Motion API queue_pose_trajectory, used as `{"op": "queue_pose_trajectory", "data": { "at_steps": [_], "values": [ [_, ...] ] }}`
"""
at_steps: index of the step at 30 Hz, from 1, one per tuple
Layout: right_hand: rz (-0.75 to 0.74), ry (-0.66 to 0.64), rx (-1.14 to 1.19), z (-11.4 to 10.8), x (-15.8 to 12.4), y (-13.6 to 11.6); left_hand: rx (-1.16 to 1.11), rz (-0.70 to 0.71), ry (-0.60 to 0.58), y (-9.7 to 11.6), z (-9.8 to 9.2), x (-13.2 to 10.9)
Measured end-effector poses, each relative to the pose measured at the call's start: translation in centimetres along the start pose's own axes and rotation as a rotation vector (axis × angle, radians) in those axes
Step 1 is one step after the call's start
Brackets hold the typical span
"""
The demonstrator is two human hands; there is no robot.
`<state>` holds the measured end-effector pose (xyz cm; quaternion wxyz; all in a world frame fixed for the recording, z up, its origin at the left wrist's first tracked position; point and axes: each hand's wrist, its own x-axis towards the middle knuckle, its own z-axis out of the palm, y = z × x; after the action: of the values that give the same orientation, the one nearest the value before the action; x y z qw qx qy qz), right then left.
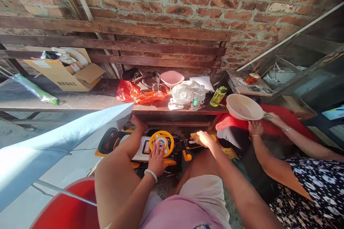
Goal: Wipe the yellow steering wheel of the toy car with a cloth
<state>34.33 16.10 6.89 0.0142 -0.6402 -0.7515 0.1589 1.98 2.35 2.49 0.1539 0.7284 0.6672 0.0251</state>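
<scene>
My left hand [157,161], with a beaded bracelet at its wrist, lies with outstretched fingers on the hub of a yellow toy steering wheel [168,139]. The wheel belongs to a black, white and yellow ride-on toy vehicle [141,153] between my legs. Farther right, my right hand [203,139] is closed around something yellowish next to the toy's black front arm. What it grips is too small and half hidden to name. A yellow knob-like part [188,157] of the toy sits just below that arm.
A long wooden bench [107,99] bears a cardboard box [67,77], red plastic bag [129,93], white fan [182,94], bottle [198,98] and yellow-green bottle [218,96]. At right, another person's hands [255,128] hold a pale basin [243,107]. Blue-white fabric [67,136] juts in left.
</scene>
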Motion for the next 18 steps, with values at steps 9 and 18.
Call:
{"op": "queue_pose_trajectory", "data": {
  "at_steps": [9,18],
  "values": [
    [-0.085,0.171,0.46,3.9,-4.9,-4.8,-0.008,0.0,-0.03,0.2,-0.4,0.0],
    [-0.237,0.237,0.308,4.6,-8.0,-8.5,-0.004,-0.015,-0.041,0.4,-0.9,0.0]
  ]
}}
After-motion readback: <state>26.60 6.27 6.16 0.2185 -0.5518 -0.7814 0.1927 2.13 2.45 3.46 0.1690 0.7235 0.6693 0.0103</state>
